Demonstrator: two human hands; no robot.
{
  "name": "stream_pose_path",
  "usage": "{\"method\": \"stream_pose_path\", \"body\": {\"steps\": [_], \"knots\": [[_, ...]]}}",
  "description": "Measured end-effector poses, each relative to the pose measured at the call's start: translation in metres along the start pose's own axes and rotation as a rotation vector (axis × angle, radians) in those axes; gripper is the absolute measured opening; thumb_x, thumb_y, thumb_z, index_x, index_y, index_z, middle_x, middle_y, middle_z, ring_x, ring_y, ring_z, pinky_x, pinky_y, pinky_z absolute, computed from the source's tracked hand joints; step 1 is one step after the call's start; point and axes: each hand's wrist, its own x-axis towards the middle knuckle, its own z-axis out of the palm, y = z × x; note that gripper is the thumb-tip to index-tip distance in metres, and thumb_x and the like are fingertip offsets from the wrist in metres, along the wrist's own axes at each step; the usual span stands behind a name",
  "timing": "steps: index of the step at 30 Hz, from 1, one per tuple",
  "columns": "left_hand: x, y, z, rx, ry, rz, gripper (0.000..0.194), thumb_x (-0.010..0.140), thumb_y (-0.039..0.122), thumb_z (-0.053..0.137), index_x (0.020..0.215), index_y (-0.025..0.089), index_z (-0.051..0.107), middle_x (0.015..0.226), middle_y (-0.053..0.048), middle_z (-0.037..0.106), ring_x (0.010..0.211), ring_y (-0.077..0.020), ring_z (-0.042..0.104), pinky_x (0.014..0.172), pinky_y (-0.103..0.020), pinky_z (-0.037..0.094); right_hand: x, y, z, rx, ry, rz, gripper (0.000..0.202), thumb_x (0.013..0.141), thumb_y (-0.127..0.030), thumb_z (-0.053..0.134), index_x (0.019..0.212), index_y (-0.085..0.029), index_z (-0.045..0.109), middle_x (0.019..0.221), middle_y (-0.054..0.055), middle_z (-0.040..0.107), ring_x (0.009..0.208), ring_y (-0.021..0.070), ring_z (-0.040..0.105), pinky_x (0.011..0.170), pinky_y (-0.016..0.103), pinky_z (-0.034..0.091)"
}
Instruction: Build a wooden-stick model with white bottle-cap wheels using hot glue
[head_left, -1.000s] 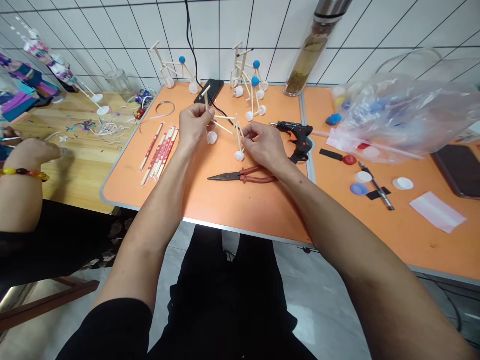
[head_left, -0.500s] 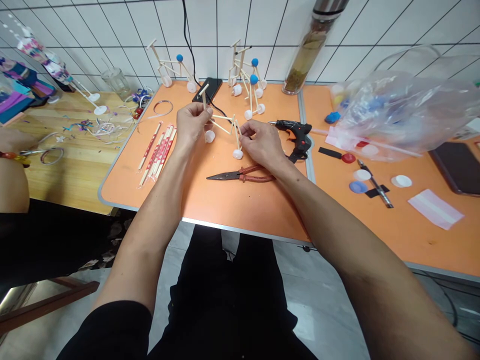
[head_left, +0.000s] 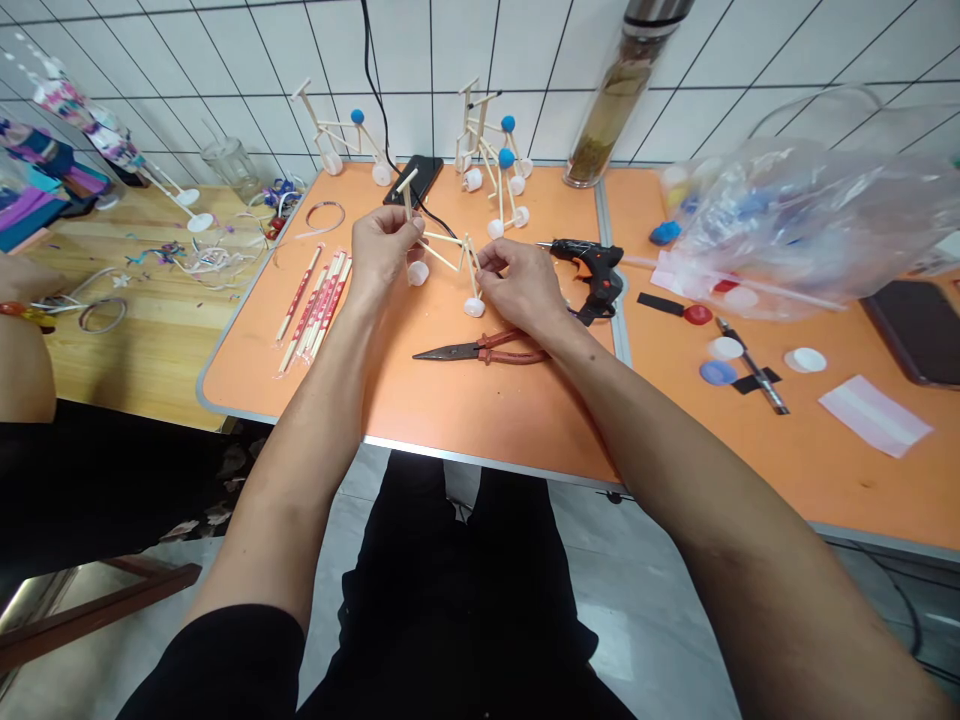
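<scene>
Between my hands is a small bicycle model (head_left: 444,256) built from pale wooden sticks, with white bottle-cap wheels at both ends. My left hand (head_left: 384,250) pinches its handlebar end, where an upright stick with a crosspiece rises above my fingers. At the other end, my right hand (head_left: 517,285) is closed on the slanting sticks above a white wheel (head_left: 473,307); its fingertips partly hide the grip. Long-nose pliers (head_left: 457,352) with red handles lie below, partly under my right wrist. A black glue gun (head_left: 589,268) rests to the right of my right hand.
Finished-looking stick bicycles (head_left: 352,130) with blue balls stand along the tiled wall. Wrapped chopsticks (head_left: 319,310) lie left. A tall tea bottle (head_left: 619,110), plastic bag (head_left: 810,230), caps (head_left: 718,373) and a pen (head_left: 757,370) are right. Another person's arm (head_left: 26,340) is far left.
Almost nothing differs. Both hands keep their hold on the bicycle model, and the whole view has shifted very slightly.
</scene>
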Motion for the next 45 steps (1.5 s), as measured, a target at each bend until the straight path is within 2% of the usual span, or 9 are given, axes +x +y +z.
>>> {"method": "stream_pose_path", "body": {"steps": [5,10,18,28,33,45], "knots": [[0.0008,-0.0021,0.0007,-0.004,0.006,0.004,0.019,0.091,0.016,0.083,0.078,0.021,0.071,0.069,0.003,0.069,0.061,-0.0095,0.066,0.06,-0.018,0.057,0.0001,-0.0007,-0.0001,0.001,0.0,-0.014,0.024,0.084,-0.012,0.062,0.095,-0.023,0.079,0.096,0.004,0.085,0.093,0.0271,0.077,0.087,0.04,0.056],[0.0004,-0.0022,0.0007,0.016,-0.016,0.017,0.023,0.091,0.022,0.086,0.078,0.023,0.068,0.068,0.003,0.068,0.063,-0.0108,0.069,0.061,-0.019,0.057,0.0,0.0001,-0.0002,-0.004,-0.003,-0.021,0.024,0.085,-0.015,0.062,0.096,-0.025,0.08,0.098,0.005,0.086,0.095,0.0282,0.077,0.087,0.042,0.057],[-0.002,0.0008,0.0,0.054,-0.018,0.018,0.022,0.093,0.021,0.084,0.078,0.023,0.067,0.07,0.002,0.069,0.069,-0.0138,0.072,0.065,-0.024,0.06,0.0,0.0001,0.0005,0.005,-0.006,-0.009,0.023,0.084,-0.014,0.062,0.096,-0.024,0.08,0.098,0.005,0.085,0.094,0.0278,0.076,0.088,0.042,0.057],[-0.0029,0.0031,0.0006,0.032,-0.017,-0.007,0.021,0.093,0.02,0.084,0.079,0.022,0.069,0.07,0.002,0.07,0.064,-0.0104,0.069,0.061,-0.018,0.058,0.001,0.0017,0.0023,0.008,-0.002,-0.026,0.025,0.084,-0.014,0.061,0.097,-0.024,0.08,0.096,0.004,0.084,0.093,0.0272,0.076,0.087,0.04,0.056],[-0.0036,0.0044,0.0003,0.025,-0.028,-0.016,0.019,0.092,0.016,0.083,0.08,0.023,0.069,0.072,0.001,0.072,0.066,-0.0116,0.071,0.064,-0.021,0.06,0.002,0.001,0.0012,0.026,-0.013,-0.037,0.026,0.084,-0.015,0.06,0.097,-0.023,0.08,0.098,0.004,0.085,0.092,0.0266,0.077,0.088,0.041,0.057],[-0.0028,0.0015,-0.0003,0.008,-0.062,-0.012,0.02,0.089,0.022,0.087,0.079,0.023,0.069,0.071,0.001,0.071,0.064,-0.0116,0.068,0.062,-0.021,0.06,0.0037,0.002,0.0016,0.035,-0.029,-0.045,0.027,0.084,-0.013,0.059,0.1,-0.022,0.079,0.099,0.005,0.084,0.095,0.0262,0.076,0.092,0.041,0.055]]}}
